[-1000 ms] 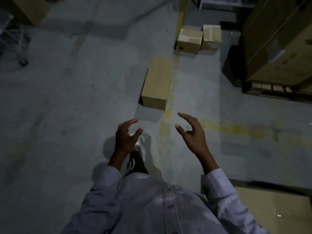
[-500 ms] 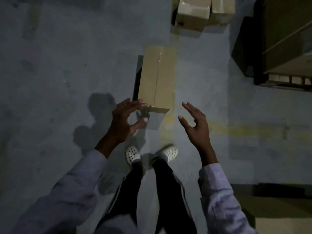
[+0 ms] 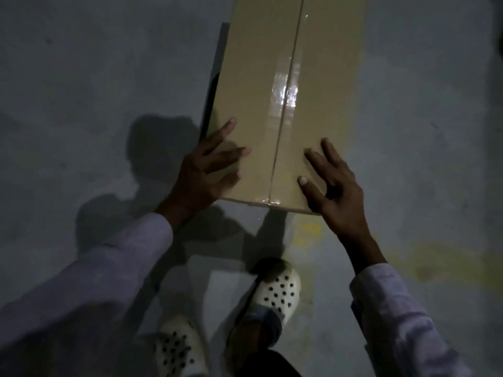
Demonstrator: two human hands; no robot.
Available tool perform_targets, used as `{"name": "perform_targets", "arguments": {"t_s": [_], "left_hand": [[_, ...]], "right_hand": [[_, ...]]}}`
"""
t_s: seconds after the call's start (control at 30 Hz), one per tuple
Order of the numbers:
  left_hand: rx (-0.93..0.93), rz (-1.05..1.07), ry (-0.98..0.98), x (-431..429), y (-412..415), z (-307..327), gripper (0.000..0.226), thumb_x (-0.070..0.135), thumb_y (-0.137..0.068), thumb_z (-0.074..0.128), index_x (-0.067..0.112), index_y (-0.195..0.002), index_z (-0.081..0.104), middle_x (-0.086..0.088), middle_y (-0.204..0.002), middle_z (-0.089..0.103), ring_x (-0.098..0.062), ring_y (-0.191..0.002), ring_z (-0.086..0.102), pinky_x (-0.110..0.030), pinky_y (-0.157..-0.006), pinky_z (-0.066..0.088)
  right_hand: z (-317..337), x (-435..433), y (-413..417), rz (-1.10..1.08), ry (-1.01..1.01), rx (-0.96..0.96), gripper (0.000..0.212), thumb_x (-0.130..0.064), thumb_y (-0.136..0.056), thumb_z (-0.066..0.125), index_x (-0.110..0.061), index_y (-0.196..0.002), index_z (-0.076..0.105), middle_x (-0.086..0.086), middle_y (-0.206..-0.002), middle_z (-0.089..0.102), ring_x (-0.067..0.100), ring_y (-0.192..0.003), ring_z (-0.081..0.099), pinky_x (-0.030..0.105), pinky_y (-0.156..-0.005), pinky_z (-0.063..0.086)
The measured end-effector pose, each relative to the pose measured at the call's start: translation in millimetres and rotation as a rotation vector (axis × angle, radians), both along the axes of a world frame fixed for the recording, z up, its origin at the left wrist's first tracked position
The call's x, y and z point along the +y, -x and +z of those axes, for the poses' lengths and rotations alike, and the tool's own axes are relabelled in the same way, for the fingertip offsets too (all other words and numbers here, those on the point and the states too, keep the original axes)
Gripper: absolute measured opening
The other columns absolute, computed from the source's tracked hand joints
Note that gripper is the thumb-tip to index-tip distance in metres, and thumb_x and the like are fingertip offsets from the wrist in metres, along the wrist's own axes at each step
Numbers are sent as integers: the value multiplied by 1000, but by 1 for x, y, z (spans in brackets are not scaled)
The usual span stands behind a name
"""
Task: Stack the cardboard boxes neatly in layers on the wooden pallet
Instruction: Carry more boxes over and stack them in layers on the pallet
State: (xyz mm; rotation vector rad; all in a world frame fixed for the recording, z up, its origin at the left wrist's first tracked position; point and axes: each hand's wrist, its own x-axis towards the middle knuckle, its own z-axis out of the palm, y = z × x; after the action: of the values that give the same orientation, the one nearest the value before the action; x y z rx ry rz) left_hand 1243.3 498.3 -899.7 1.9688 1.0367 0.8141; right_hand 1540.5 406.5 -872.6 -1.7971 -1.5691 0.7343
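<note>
Floor point(image 3: 81, 77): grey concrete, dimly lit.
Box point(image 3: 258, 91): long taped cardboard carton lying flat on the floor, just ahead of the feet.
Left hand point(image 3: 206, 170): fingers spread flat on the near left corner.
Right hand point(image 3: 334, 186): fingers splayed on the near right corner, seemingly pressing.
Shoes point(image 3: 275, 292): white, perforated.

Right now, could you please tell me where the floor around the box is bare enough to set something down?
Bare floor lies left of the box and to its right, above the yellow mark. Crowded: the box's near end, where the left hand and right hand rest on it, with both shoes just behind.
</note>
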Motion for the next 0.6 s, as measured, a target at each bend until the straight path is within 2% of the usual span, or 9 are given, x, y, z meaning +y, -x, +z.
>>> {"name": "perform_targets", "arguments": {"t_s": [0.1,0.23,0.3,0.33,0.37,0.4,0.47,0.53,0.6], "left_hand": [[-36,-17,-81,-3,-11,-8,38,7,-94,78,5,-131,74,-21,-164,43,-29,-149,49,-49,-119,42],[-38,-75,42,4,-22,40,44,4,-90,77,10,-133,74,-12,-164,47,-28,-147,52,-54,-119,42],[-21,-112,111,13,-31,88,46,0,-89,78,12,-133,74,-7,-163,49,-19,-143,55,-37,-115,47],[-21,-126,159,18,-35,117,46,-3,-89,78,12,-133,74,-5,-162,50,-15,-141,56,-26,-108,50],[-20,-136,207,22,-39,149,46,-5,-89,78,13,-132,75,-2,-161,51,-12,-140,57,-21,-101,52],[-10,-147,249,26,-43,184,46,-4,-90,78,15,-132,76,2,-161,52,-10,-141,56,-22,-99,52],[35,-175,280,29,-49,254,45,2,-91,78,24,-130,77,11,-158,54,-4,-140,55,-32,-105,50],[112,-226,223,30,-51,327,42,15,-90,79,33,-127,78,15,-157,55,0,-140,54,-48,-120,37],[140,-261,172,28,-49,401,39,24,-88,79,37,-125,79,14,-158,55,-3,-142,53,-64,-123,27]], "right_hand": [[-26,2,3,7,-108,82,42,-30,-100,78,-20,-141,70,0,-168,44,22,-154,42,61,-118,42],[11,-3,-5,-40,-74,169,41,-29,-98,81,-16,-137,73,2,-164,50,23,-152,47,62,-117,43],[56,-5,-11,-93,-39,212,42,-28,-96,83,-17,-136,74,-1,-162,53,20,-151,48,58,-119,44],[84,-7,-12,-125,-17,233,41,-27,-96,84,-18,-135,75,-3,-161,54,18,-150,49,55,-119,44],[115,-9,-12,-156,2,251,40,-25,-95,85,-19,-133,76,-5,-160,55,15,-149,50,50,-118,46],[148,-12,-13,-186,19,261,39,-25,-94,85,-21,-132,77,-8,-159,56,13,-148,51,44,-115,48],[217,-21,-11,-238,47,275,37,-28,-94,86,-28,-130,78,-14,-158,56,10,-147,52,37,-110,50],[289,-32,-7,-268,50,271,36,-33,-94,86,-34,-129,79,-18,-157,55,9,-146,52,43,-114,50],[369,-41,-3,-288,49,242,35,-38,-93,85,-39,-127,79,-21,-156,56,6,-145,53,47,-115,51]]}}
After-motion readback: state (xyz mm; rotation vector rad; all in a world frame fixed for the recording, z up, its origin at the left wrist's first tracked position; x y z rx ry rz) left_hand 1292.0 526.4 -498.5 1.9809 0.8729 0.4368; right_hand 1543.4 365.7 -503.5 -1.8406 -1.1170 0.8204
